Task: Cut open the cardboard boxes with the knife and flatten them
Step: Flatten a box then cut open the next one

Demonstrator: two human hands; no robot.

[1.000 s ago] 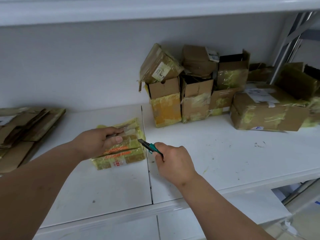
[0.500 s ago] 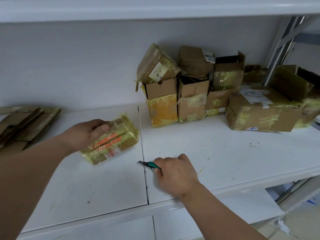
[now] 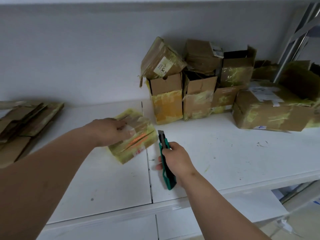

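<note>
A small cardboard box (image 3: 138, 142) wrapped in yellow tape, with orange stripes, lies on the white shelf (image 3: 225, 153) near the seam between two panels. My left hand (image 3: 112, 131) lies on top of it, fingers spread over its upper face, holding it down. My right hand (image 3: 176, 161) grips a green utility knife (image 3: 165, 160), whose blade points away from me, its tip just right of the box's right edge. Whether the blade touches the box I cannot tell.
A pile of taped cardboard boxes (image 3: 199, 87) stands at the back right against the wall, with a larger flat box (image 3: 270, 113) beside it. Flattened cardboard (image 3: 26, 122) is stacked at the far left. A metal shelf upright (image 3: 297, 37) rises at the right.
The left hand turned the small box and now presses it down from above. The right hand lifted the knife off the shelf and swung its blade forward to the box's right edge.
</note>
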